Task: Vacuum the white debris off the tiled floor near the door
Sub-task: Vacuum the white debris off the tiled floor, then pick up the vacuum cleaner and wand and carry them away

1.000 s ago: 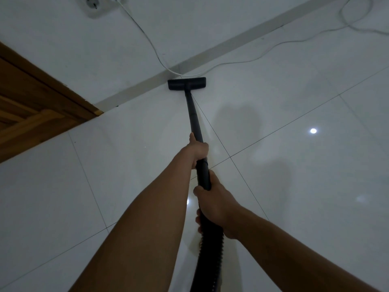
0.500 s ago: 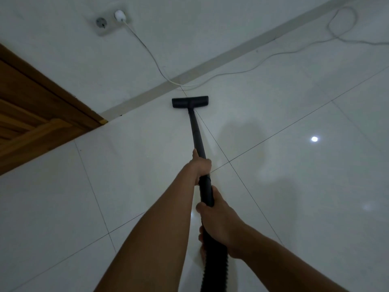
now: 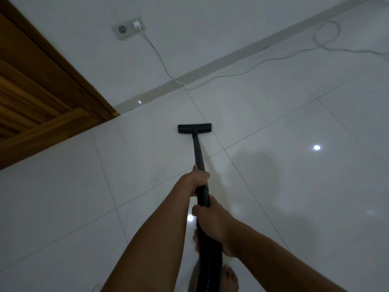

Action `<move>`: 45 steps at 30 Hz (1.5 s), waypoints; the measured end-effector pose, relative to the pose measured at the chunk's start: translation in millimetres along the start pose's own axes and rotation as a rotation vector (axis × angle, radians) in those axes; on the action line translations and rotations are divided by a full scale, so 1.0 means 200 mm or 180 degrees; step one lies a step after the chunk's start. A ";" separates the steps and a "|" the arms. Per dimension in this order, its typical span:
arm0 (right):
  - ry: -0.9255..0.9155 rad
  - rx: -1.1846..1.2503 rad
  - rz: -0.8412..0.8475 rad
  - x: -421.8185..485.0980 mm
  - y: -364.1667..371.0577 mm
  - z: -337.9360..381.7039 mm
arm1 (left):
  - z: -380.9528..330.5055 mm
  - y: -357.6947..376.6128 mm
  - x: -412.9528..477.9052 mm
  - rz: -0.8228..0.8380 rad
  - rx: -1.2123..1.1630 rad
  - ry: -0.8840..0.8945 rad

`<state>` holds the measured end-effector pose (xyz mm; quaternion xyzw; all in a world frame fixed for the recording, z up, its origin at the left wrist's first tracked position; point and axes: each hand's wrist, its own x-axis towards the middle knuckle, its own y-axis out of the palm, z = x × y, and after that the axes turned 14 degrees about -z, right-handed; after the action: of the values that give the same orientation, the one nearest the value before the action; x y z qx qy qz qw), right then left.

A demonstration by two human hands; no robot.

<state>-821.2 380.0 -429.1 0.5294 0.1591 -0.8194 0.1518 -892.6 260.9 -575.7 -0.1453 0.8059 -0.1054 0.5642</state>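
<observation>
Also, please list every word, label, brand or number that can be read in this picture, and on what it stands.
None can be read.
The nozzle, tube, hose, socket, plug and door show no text; any fine mark on them is too small to tell.

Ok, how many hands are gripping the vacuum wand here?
2. The left hand grips the wand farther down, toward the floor head. The right hand holds it nearer the person, where the ribbed hose begins. Both are in plain view.
</observation>
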 end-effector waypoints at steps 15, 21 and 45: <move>-0.0399 0.0073 0.0231 -0.94 -0.05 -0.56 | 0.59 -0.03 -1.00 -0.0074 0.0398 0.0175; -0.1523 0.0203 0.0444 -1.25 0.00 -0.96 | 0.90 -0.22 -1.43 -0.0068 0.0125 0.0570; -0.4112 -0.1483 -0.0977 -1.99 0.60 -1.62 | 3.04 -0.45 -2.38 -0.1084 -0.1028 0.1882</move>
<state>-349.0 439.5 -201.8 -0.1379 0.2814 -0.9266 0.2081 -158.1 340.6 -335.5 -0.3277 0.9044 -0.1067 0.2515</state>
